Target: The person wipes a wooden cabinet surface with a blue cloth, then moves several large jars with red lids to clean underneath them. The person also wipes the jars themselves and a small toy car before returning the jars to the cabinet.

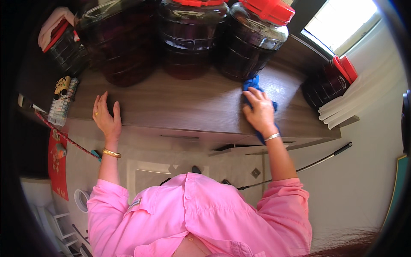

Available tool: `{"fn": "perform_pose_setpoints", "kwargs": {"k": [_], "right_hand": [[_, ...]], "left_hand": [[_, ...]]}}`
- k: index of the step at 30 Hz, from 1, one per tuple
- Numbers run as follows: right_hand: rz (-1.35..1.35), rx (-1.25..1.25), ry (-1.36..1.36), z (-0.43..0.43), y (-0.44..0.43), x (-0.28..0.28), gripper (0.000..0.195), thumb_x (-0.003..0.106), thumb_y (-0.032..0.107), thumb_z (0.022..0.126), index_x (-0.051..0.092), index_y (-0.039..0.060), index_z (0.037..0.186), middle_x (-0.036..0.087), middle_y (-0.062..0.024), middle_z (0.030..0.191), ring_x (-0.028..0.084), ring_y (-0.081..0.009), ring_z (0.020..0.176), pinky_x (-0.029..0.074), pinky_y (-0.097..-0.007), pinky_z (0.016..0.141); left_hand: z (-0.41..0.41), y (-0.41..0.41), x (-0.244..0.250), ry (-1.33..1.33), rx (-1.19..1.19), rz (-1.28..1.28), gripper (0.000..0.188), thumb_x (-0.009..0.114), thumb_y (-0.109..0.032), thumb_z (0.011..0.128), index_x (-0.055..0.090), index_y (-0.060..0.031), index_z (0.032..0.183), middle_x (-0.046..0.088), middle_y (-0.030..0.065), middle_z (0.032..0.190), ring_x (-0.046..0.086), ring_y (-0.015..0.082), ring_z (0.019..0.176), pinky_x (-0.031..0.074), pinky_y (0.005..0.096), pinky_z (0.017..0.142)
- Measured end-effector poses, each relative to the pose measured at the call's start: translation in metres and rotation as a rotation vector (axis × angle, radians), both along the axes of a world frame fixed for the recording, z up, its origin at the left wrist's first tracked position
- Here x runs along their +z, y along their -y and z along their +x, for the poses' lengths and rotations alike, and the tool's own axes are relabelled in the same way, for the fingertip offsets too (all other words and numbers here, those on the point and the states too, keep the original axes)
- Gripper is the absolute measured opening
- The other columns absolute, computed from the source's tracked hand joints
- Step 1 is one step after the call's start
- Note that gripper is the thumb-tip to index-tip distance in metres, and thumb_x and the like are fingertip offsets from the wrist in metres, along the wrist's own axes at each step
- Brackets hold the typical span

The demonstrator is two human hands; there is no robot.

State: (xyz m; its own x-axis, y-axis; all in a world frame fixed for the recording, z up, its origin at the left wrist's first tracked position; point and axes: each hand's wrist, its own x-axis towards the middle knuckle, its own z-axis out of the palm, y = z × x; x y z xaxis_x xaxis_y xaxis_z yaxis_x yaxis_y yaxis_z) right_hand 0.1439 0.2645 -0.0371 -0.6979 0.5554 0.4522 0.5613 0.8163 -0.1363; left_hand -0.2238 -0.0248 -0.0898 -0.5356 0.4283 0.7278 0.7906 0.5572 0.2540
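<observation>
My right hand [259, 110] presses a blue cloth [252, 84] onto the wood-grain cabinet top [179, 106], just in front of a dark-filled glass jar [247, 48] with a red lid. Part of the cloth hangs past the front edge below my wrist. On the left, my left hand [107, 112] rests at the front edge of the same top, fingers apart and holding nothing. Between the hands, further back, stand another red-lidded jar [189, 41] and a larger dark jar [118, 48], whose top is cut off by the frame.
A smaller red-lidded jar [327, 82] stands at the right beside a white curtain [353, 93]. At the left are a cloth-topped jar [65, 48] and a clear plastic case [62, 106]. A cabinet door [237, 150] stands ajar below; a long-handled pole [321, 160] leans at the right.
</observation>
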Motion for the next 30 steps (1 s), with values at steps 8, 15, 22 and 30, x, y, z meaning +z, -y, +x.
{"fn": "perform_pose_setpoints", "kwargs": {"k": [8, 15, 22, 30], "right_hand": [[-0.069, 0.461, -0.114, -0.153, 0.088, -0.004, 0.036, 0.065, 0.014, 0.072, 0.068, 0.0052, 0.107, 0.061, -0.0123, 0.119, 0.055, -0.0315, 0.105, 0.044, -0.0421, 0.089], [-0.353, 0.946, -0.219, -0.224, 0.158, 0.004, 0.022, 0.063, 0.008, 0.071, 0.072, 0.0072, 0.091, 0.068, -0.0072, 0.100, 0.059, -0.0309, 0.092, 0.048, -0.0412, 0.083], [-0.483, 0.731, -0.765, -0.187, 0.130, 0.072, 0.027, 0.061, -0.005, 0.069, 0.067, 0.0047, 0.093, 0.064, -0.0124, 0.092, 0.062, -0.0308, 0.086, 0.052, -0.0381, 0.080], [0.641, 0.296, -0.685, -0.214, 0.024, 0.130, 0.051, 0.072, 0.011, 0.071, 0.061, 0.0151, 0.121, 0.046, -0.0079, 0.139, 0.036, -0.0364, 0.129, 0.029, -0.0532, 0.106]], "left_hand": [[0.002, -0.002, 0.003, -0.020, -0.009, 0.019, 0.042, 0.057, -0.026, 0.092, 0.053, -0.0081, 0.130, 0.057, 0.0086, 0.130, 0.044, 0.0295, 0.131, 0.029, 0.0432, 0.107], [-0.002, -0.001, 0.006, -0.025, -0.032, -0.003, 0.042, 0.053, -0.023, 0.092, 0.051, -0.0080, 0.131, 0.055, 0.0107, 0.130, 0.042, 0.0309, 0.131, 0.029, 0.0446, 0.107], [-0.003, 0.004, 0.001, -0.005, -0.023, -0.030, 0.044, 0.053, -0.022, 0.091, 0.051, -0.0071, 0.132, 0.054, 0.0116, 0.129, 0.041, 0.0317, 0.132, 0.028, 0.0456, 0.108], [0.000, 0.001, 0.005, -0.030, -0.053, -0.024, 0.046, 0.055, -0.023, 0.088, 0.051, -0.0078, 0.132, 0.055, 0.0117, 0.129, 0.041, 0.0323, 0.131, 0.029, 0.0468, 0.107]]}}
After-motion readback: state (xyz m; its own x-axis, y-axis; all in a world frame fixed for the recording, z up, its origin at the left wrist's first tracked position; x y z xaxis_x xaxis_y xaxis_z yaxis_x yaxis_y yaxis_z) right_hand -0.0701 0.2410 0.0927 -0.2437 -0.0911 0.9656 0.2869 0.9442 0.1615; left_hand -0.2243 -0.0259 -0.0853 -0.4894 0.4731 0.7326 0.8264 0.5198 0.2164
